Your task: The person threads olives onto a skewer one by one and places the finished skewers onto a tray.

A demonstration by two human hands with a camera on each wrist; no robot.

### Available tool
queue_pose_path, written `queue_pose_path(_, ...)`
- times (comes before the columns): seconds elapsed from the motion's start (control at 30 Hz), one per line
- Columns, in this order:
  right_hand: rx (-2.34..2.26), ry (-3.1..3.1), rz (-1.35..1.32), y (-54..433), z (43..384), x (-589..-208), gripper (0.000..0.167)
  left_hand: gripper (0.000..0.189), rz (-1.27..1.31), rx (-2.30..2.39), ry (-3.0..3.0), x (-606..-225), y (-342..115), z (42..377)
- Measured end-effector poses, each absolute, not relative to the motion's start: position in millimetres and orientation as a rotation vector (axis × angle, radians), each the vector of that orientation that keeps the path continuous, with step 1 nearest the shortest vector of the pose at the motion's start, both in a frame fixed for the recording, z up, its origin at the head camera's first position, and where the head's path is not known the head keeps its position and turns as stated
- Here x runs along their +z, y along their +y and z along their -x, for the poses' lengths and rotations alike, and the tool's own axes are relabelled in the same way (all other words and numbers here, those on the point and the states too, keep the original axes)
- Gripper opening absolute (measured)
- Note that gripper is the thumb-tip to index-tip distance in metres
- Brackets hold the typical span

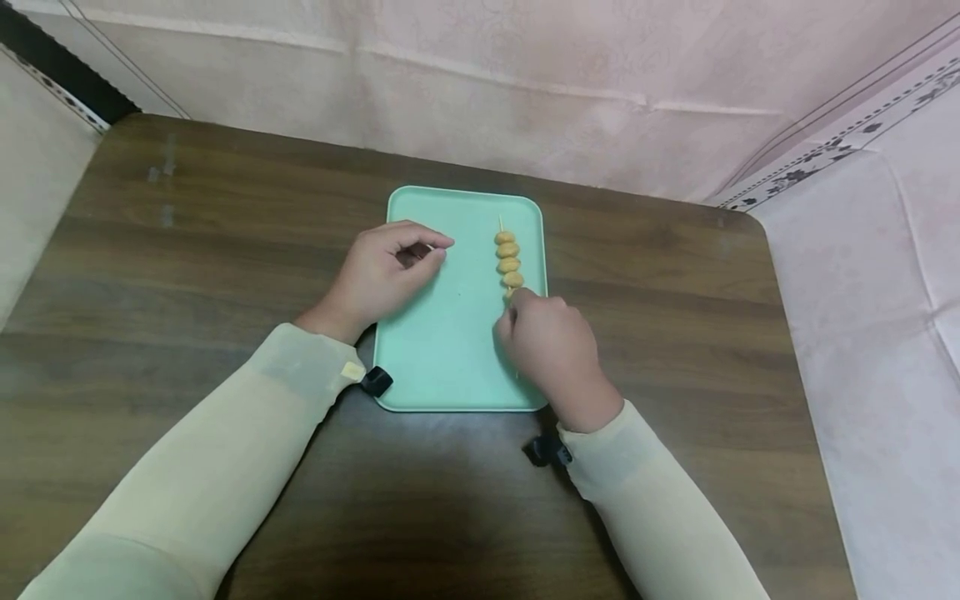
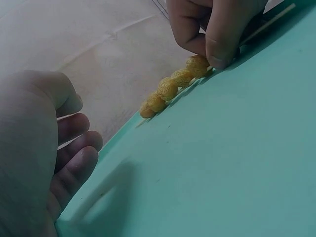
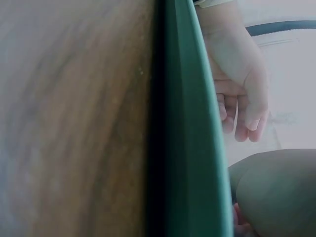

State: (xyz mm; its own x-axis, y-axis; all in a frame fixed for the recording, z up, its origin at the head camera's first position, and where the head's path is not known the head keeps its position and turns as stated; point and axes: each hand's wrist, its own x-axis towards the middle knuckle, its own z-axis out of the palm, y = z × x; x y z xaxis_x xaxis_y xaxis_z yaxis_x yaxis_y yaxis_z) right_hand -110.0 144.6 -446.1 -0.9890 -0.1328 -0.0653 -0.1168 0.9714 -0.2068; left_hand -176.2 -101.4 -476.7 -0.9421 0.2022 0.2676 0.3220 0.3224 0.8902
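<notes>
A skewer (image 1: 507, 250) threaded with several round, wrinkled, golden-yellow balls lies along the right side of a mint-green tray (image 1: 442, 367). My right hand (image 1: 553, 346) pinches the stick just below the lowest ball, thumb and fingers close over the tray. In the left wrist view the bare stick (image 2: 269, 22) runs out past those fingers, and the yellow balls (image 2: 168, 89) lie in a row toward the far end. Over the tray's left edge hovers my left hand (image 1: 386, 271), fingers loosely bent and holding nothing. The right wrist view shows the tray's rim (image 3: 202, 118) close up.
The tray lies on a dark brown wooden table (image 1: 225, 250). Pale patterned cloth (image 1: 487, 83) hangs behind the table and on its right side. A small black device (image 1: 377, 382) is strapped at my left wrist, and another (image 1: 546, 451) at my right.
</notes>
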Motion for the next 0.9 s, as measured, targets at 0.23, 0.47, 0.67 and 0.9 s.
queue_pose_path(0.23,-0.434,2.963,0.175,152,113,-446,0.029,0.017,0.485,-1.717,-2.454,-481,-101,177)
queue_pose_path(0.47,-0.676,2.968,0.349,174,113,-454,0.018,0.024,0.498,-1.659,-2.508,-485,-101,177)
queue_pose_path(0.67,-0.687,3.063,0.440,199,128,-451,0.024,0.035,0.511,-1.438,-2.585,-468,-108,179)
queue_pose_path(0.9,-0.539,3.091,0.529,224,155,-440,0.063,0.049,0.640,-0.973,-2.618,-451,-131,186)
